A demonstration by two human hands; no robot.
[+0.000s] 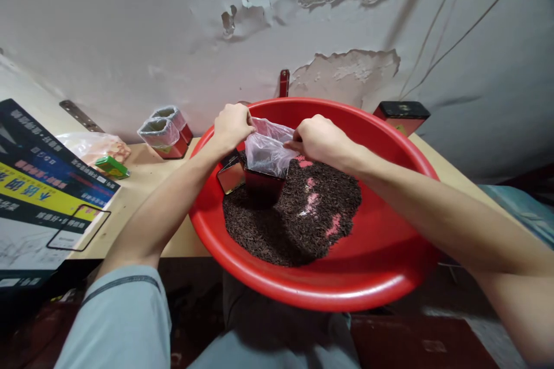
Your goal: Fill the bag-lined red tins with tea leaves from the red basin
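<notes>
A clear plastic bag (268, 153) lines a dark square tin (265, 185), its upper edge standing above the rim. My left hand (234, 125) pinches the bag's left edge. On the other side, my right hand (318, 138) is closed on the bag's right edge. The tin stands on dark loose tea leaves (277, 236) heaped in a large red basin (389, 230). Beside the tin, to its left, a lid (231, 177) leans in the basin. Pink patches of the basin's bottom or scraps show among the leaves.
Two bag-lined tins (161, 135) stand at the back left of the table (142, 202). Near them lie a plastic bag (93, 147) and a small green box (112, 167). A printed carton (47, 202) is at the far left. Behind the basin's right rim is another closed tin (402, 115).
</notes>
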